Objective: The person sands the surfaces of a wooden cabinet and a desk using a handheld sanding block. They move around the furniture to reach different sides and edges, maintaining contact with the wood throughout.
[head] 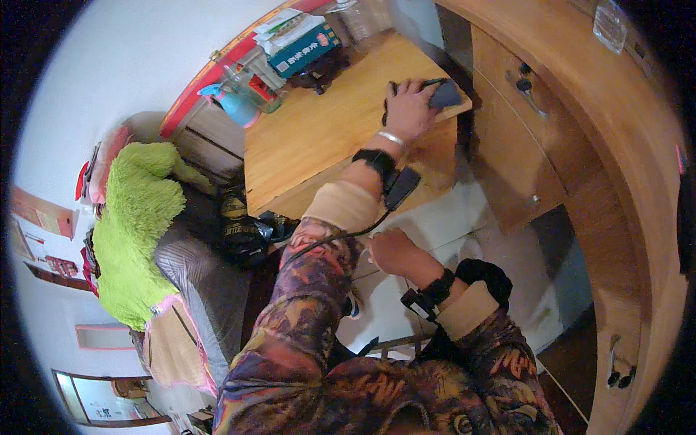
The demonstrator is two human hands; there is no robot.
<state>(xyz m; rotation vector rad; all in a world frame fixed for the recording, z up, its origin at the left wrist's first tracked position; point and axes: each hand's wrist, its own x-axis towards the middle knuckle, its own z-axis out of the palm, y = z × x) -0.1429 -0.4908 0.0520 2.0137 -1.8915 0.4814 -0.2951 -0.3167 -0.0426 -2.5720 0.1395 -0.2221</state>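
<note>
My left hand (pixel 411 110) lies spread over what looks like a dark cloth (pixel 447 94), pressing it on the wooden tabletop (pixel 337 125) near its far right corner. Dark edges of the cloth show on both sides of the fingers; the palm hides the rest. That wrist wears a silver bangle (pixel 391 138) and a black strap with a cabled device (pixel 402 186). Lower down, my right hand (pixel 399 253) hangs over the floor beside the table with curled fingers. Nothing shows in it, and it touches no object. A black strapped device (pixel 427 302) sits on its wrist.
Along the table's back edge stand a blue spray bottle (pixel 234 106), a glass jar (pixel 261 92) and a teal box (pixel 304 51) with packets on top. Wooden cabinets (pixel 522 125) curve along the right. A green fluffy cover (pixel 138 217) drapes a seat at left.
</note>
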